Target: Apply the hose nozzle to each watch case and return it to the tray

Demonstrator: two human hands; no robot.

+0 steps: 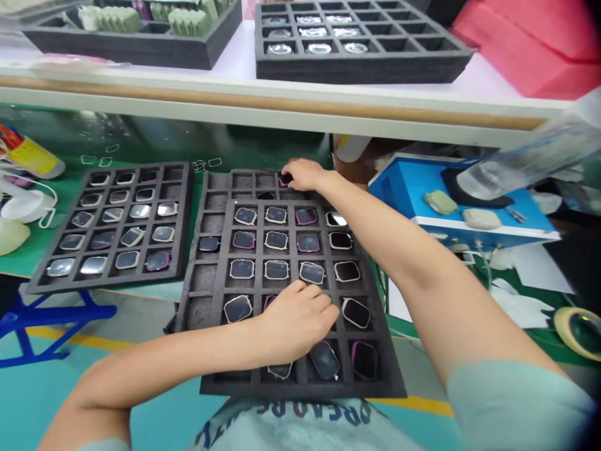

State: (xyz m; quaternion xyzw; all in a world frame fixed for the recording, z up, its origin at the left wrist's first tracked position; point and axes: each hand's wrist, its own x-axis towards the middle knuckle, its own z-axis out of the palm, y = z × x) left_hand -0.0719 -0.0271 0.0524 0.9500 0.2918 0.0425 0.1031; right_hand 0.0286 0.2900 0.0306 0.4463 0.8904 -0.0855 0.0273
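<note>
A black foam tray (287,203) divided into compartments holds several square smartwatch faces with silver, purple or black frames. It lies on another black foam tray (200,275), whose left and far compartments show. My left hand (298,321) is over the near middle of the upper tray, fingers curled down into a compartment; whatever is in them is hidden. My right hand (305,174) reaches to the far edge of the lower tray, its fingers closed on a purple-framed watch face (285,180). A dark watch face (209,243) lies in the lower tray's left column.
Another foam tray of watch faces (113,215) lies at left. Above, a shelf (282,103) bears two more trays, one with clear-wrapped pieces (310,31). At right stand a blue box device (408,188), a clear cylinder (530,153) and a tape roll (561,322).
</note>
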